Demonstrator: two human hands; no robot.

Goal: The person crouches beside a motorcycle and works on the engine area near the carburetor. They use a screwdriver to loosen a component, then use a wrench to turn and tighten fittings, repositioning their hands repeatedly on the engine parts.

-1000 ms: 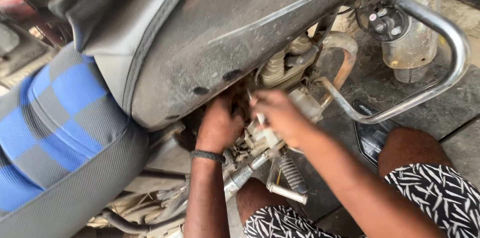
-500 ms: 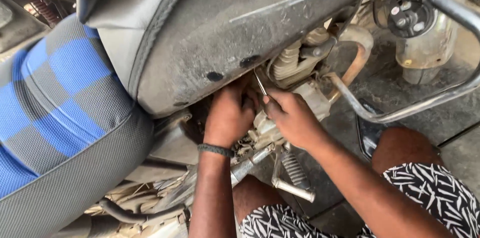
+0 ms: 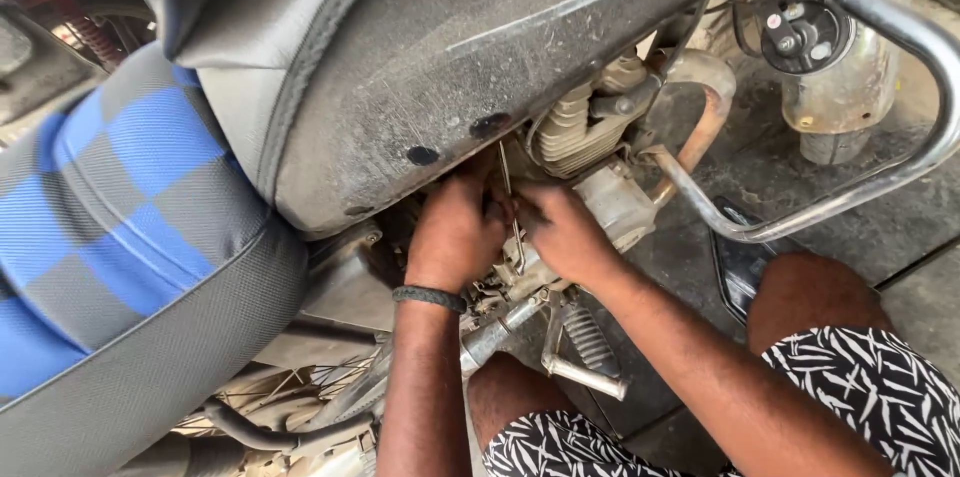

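Both hands, left [image 3: 455, 232] and right [image 3: 565, 232], now closer together under tank [image 3: 480, 67], pinching thin rod [image 3: 508, 192] by engine [image 3: 585, 132].

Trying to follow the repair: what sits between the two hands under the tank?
In the head view, a thin metal rod stands upright between the left hand and right hand.

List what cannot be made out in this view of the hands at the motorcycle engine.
- Fingertips of the left hand and right hand: curled in against the engine, so what they grip cannot be told.
- Thin rod between the hands: its lower end is hidden behind them.
- Upper engine: covered by the dusty fuel tank.
- Seat: cut off by the left edge.
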